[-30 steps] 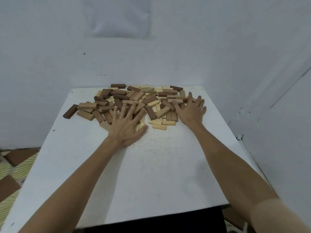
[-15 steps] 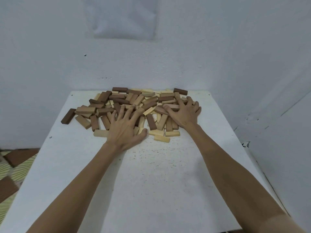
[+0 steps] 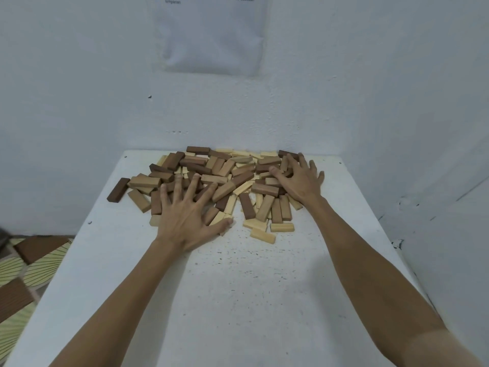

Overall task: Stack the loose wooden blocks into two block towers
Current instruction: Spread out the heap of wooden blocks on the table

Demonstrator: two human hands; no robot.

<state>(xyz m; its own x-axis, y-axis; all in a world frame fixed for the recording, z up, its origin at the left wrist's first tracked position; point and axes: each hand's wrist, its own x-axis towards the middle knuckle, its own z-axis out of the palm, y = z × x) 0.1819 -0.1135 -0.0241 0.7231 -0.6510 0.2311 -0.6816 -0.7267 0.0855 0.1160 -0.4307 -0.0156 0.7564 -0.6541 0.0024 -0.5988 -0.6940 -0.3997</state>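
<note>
Both hands lie palm down on a heap of loose wooden blocks (image 3: 225,181), and neither has hold of any block. Left hand (image 3: 189,218) is flat with fingers spread wide, its fingertips on the heap's near-left part and its thumb beside a pale block at the near edge. Right hand (image 3: 300,180) rests on the heap's right side with fingers spread and slightly curled, thumb pointing left over the blocks.

Rectangular bars in dark brown, mid brown and pale wood make up the heap, too many and too overlapped to count. Their long axes point every way: several near the right hand run front to back, others near the back run left to right, many lie diagonal. One dark brown block (image 3: 118,189) lies apart at the left, angled, close to the tabletop's left edge. A few pale blocks (image 3: 262,235) lie loose at the near side.

All of this sits at the far end of a white speckled tabletop (image 3: 238,300), whose far edge meets a white wall (image 3: 79,88). Open surface stretches from the heap toward the viewer, between the two forearms. One sheet of white paper (image 3: 211,35) hangs on the wall above.
</note>
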